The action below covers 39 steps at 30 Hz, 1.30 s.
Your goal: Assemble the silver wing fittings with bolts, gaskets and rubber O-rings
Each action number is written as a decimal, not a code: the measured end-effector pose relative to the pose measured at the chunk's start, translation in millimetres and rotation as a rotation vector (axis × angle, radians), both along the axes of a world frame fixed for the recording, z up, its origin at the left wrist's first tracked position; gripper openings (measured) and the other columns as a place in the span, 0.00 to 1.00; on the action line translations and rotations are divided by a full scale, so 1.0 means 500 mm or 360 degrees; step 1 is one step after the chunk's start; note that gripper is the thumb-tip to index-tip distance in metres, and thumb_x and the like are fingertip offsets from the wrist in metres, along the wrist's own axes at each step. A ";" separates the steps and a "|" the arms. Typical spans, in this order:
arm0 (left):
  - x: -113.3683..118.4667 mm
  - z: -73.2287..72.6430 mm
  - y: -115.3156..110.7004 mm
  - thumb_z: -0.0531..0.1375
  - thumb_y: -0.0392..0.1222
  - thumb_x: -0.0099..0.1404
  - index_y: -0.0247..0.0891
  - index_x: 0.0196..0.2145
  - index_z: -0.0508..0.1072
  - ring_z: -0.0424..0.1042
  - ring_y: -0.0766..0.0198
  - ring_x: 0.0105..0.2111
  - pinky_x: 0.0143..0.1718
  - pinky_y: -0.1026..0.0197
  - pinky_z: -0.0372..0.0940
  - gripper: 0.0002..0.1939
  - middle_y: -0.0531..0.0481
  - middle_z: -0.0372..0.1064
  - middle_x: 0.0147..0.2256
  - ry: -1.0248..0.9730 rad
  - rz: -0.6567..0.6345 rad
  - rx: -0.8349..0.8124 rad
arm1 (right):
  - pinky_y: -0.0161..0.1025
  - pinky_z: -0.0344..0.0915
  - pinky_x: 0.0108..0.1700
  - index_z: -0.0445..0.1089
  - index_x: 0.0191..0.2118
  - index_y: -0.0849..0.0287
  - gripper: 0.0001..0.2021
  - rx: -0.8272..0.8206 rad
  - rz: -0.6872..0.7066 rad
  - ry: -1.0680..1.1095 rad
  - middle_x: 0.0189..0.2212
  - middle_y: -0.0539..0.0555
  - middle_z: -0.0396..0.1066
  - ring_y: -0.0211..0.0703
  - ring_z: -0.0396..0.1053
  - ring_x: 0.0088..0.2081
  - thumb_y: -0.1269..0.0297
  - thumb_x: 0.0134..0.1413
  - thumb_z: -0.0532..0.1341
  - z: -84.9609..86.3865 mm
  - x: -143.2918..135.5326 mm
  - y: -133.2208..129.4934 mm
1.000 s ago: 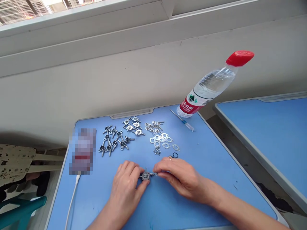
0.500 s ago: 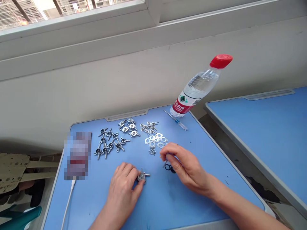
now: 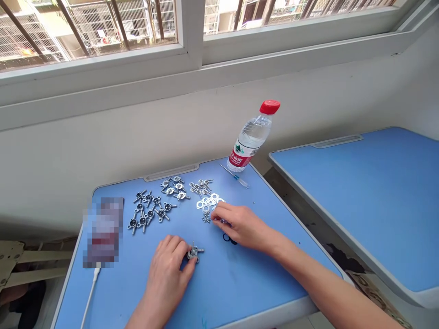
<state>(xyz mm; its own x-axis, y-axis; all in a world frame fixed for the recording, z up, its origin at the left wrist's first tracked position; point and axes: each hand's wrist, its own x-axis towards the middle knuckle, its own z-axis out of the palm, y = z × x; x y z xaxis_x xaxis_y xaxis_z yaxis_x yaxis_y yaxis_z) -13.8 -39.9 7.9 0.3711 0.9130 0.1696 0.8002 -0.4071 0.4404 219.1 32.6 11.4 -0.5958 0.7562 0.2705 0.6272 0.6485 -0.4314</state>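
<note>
My left hand (image 3: 169, 265) is closed on a small metal fitting (image 3: 193, 252) at the front middle of the blue table. The fitting has a side stub, and a thin pin stands up from it. My right hand (image 3: 236, 224) is pinched at the edge of a pile of tiny screws (image 3: 206, 216); what its fingertips hold, if anything, is hidden. Black rubber rings (image 3: 226, 237) lie partly under that hand. Just behind the screws are flat metal plates (image 3: 206, 201), partly covered by the fingers.
Several fittings with black insides (image 3: 150, 213) lie at left. Behind are plated fittings (image 3: 178, 186) and small pin parts (image 3: 201, 186). A water bottle (image 3: 249, 142) stands near a thin screwdriver-like tool (image 3: 236, 177). A blurred, cabled device (image 3: 104, 233) lies left. Another table (image 3: 360, 192) stands right.
My right hand has moved from above the black rings to the screw pile. The camera view has tilted up and turned right. My left hand keeps its hold on the fitting.
</note>
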 end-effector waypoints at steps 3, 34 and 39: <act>0.000 0.001 0.000 0.59 0.32 0.63 0.39 0.30 0.67 0.67 0.59 0.31 0.31 0.59 0.64 0.06 0.51 0.69 0.30 0.0014 -0.0005 -0.0003 | 0.33 0.54 0.26 0.67 0.36 0.58 0.08 0.0080 -0.0066 -0.0034 0.31 0.53 0.70 0.38 0.65 0.27 0.75 0.62 0.53 -0.012 -0.009 0.003; -0.004 -0.012 -0.001 0.60 0.31 0.63 0.38 0.30 0.65 0.64 0.59 0.31 0.31 0.59 0.58 0.07 0.52 0.68 0.30 -0.0023 -0.0046 0.0033 | 0.35 0.47 0.24 0.68 0.34 0.60 0.05 0.0082 -0.0018 -0.0277 0.31 0.53 0.70 0.36 0.63 0.24 0.74 0.61 0.57 -0.029 -0.020 -0.005; -0.004 -0.013 -0.002 0.59 0.31 0.63 0.38 0.30 0.65 0.65 0.59 0.31 0.31 0.58 0.58 0.07 0.52 0.68 0.30 -0.0021 -0.0042 0.0034 | 0.35 0.49 0.24 0.68 0.35 0.60 0.08 0.0097 0.0013 -0.0206 0.30 0.54 0.71 0.37 0.62 0.23 0.75 0.61 0.54 -0.032 -0.022 -0.006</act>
<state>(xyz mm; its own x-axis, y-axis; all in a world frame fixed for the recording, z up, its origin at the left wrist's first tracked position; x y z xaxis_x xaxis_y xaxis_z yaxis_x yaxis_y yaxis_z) -15.7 -40.8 1.5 0.3923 0.8991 0.1940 0.7833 -0.4371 0.4420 208.3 29.5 -4.4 -0.6347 0.7357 0.2365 0.6697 0.6763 -0.3068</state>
